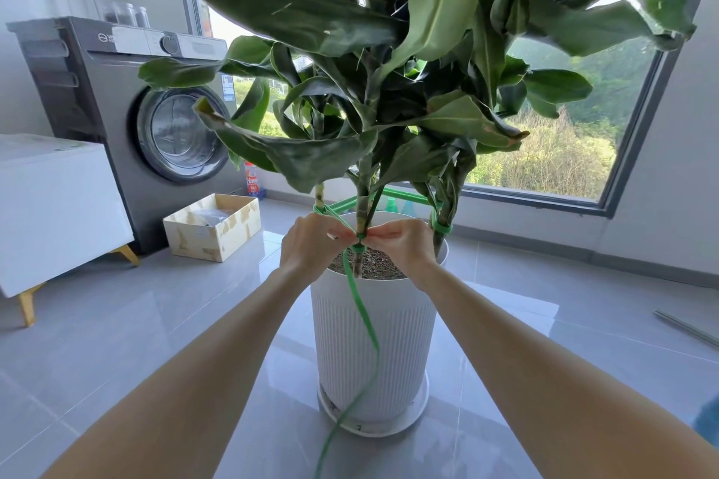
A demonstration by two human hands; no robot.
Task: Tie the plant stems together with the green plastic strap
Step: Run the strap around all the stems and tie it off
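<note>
Grey washing machine [128, 109], open cardboard box [194, 239], white cabinet [50, 206], window [564, 159]

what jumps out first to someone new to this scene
A big leafy plant fills the top of the view, rising from a white ribbed pot at centre. At the pot's mouth, the left hand and right hand pinch a green plastic strap at the middle stem, its loose tail hanging down the pot's front. A grey washing machine stands at back left.

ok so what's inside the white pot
Brownish soil with the stems rising from it. The left hand and right hand, pinching the strap, cover parts of the soil; below its surface nothing shows.
</note>
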